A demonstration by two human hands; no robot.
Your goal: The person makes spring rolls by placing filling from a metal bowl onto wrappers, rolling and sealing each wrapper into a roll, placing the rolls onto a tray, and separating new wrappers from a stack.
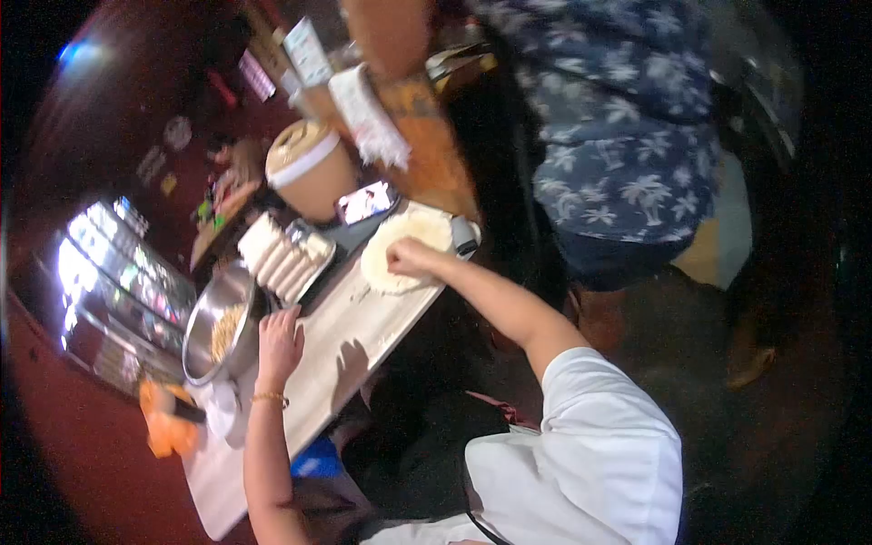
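My right hand (415, 258) is closed, fingers curled down, over a flat round sheet of dough (425, 227) at the far end of a long pale board (338, 350). What its fingers hold, if anything, is hidden. My left hand (280, 345) hangs over the board's near side, fingers loosely extended and thumb apart, with nothing visible in it. Beside that hand stands a metal bowl (198, 350) with pale, crumbly filling (223, 334). Just beyond its fingertips are several pale rolls (277, 263) lined up on a dark tray.
A lit phone (367, 202) leans behind the dough, near a tan tub with a white band (311, 171). A patterned cloth (368, 118) lies on the wooden table. An orange bag (167, 422) and white cup (221, 406) are left. Another person in a palm-print shirt (627, 154) stands close.
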